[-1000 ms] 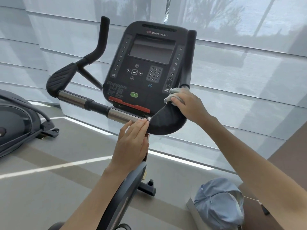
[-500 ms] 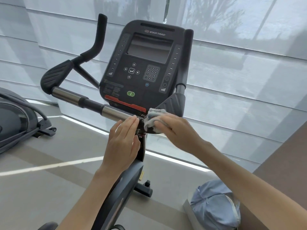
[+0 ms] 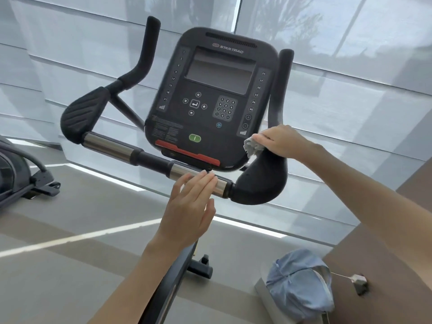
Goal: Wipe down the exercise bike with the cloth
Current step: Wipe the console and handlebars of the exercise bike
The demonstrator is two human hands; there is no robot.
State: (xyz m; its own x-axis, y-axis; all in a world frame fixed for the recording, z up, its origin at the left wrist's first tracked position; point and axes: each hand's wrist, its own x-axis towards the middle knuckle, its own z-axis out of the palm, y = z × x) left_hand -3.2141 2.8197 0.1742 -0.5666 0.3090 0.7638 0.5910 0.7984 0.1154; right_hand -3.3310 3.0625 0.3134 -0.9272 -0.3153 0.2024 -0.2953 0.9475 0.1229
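Against the black rubber handlebar pad [image 3: 259,183], your right hand [image 3: 280,142] is bunching the soft, limp grey cloth [image 3: 253,147]; your left hand [image 3: 189,206] is resting straight-fingered on the chrome bar [image 3: 221,186].

Single head cam looks fwd & down, close on bike console [image 3: 210,127] & handlebar [image 3: 152,158].

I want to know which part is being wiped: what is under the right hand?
A crumpled grey cloth shows under the right hand, held against the black padded handlebar rest beside the black console. The hand covers the rest of the cloth and the spot it touches.
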